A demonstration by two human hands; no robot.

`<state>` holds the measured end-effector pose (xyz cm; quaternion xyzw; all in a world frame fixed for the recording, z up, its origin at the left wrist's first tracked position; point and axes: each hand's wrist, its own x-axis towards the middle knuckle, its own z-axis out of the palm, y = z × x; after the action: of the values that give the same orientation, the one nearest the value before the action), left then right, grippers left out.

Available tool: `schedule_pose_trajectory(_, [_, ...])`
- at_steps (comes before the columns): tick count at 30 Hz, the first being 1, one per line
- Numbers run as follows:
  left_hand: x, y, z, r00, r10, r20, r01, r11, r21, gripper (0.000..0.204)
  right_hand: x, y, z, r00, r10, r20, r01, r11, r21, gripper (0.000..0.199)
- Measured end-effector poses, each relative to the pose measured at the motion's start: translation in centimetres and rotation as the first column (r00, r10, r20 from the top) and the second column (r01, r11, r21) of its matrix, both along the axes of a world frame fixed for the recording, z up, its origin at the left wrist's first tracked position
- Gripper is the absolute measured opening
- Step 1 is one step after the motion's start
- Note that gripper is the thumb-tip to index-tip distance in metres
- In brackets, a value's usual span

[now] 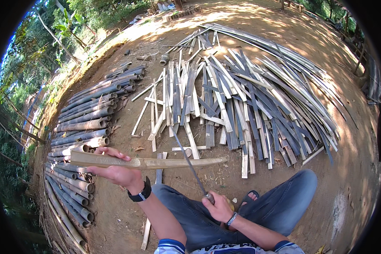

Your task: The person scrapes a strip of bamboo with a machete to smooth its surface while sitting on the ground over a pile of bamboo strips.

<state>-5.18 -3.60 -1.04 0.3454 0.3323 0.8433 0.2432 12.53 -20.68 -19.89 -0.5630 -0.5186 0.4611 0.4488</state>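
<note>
My left hand [118, 172] is closed around a pale split bamboo strip [178, 163], near its wider left end. The strip lies nearly level across the front of my body, its hollow inner face and a node showing, and narrows toward the right. In my closed right hand [219, 207] is the brown handle of a long, narrow-bladed knife [197, 177]. Its blade slants up and to the left, crossing the strip near the middle. Whether the blade touches the strip I cannot tell.
A large, loose pile of split bamboo slats [237, 106] spreads over the dirt ground ahead. Whole bamboo poles [82, 125] lie in a row at left. My bent legs [279, 203] and a sandalled foot [250, 197] are close below my hands.
</note>
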Motion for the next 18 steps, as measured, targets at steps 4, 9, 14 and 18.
schedule_pose_trajectory(4, [0.3, -0.3, 0.2, 0.993, 0.112, -0.026, -0.113, 0.991, -0.066, 0.063, -4.1, 0.6, 0.4, 0.994, 0.106, 0.04, -0.104, 0.994, -0.042, 0.044])
schedule_pose_trajectory(9, [0.4, 0.0, 0.4, 0.989, 0.144, -0.032, -0.146, 0.986, -0.081, 0.062, -2.8, 2.4, -8.1, 0.994, -0.108, 0.031, 0.112, 0.936, -0.332, 0.052])
schedule_pose_trajectory(14, [-0.1, 0.1, 0.3, 0.969, 0.245, -0.043, -0.248, 0.963, -0.105, 0.062, -2.2, 2.4, -6.5, 1.0, -0.019, -0.007, 0.017, 0.97, -0.243, 0.055])
schedule_pose_trajectory(18, [-0.4, 0.2, 0.2, 0.976, 0.216, -0.042, -0.219, 0.97, -0.101, 0.063, -1.2, 2.5, -7.8, 0.997, -0.046, -0.062, 0.028, 0.964, -0.264, 0.055])
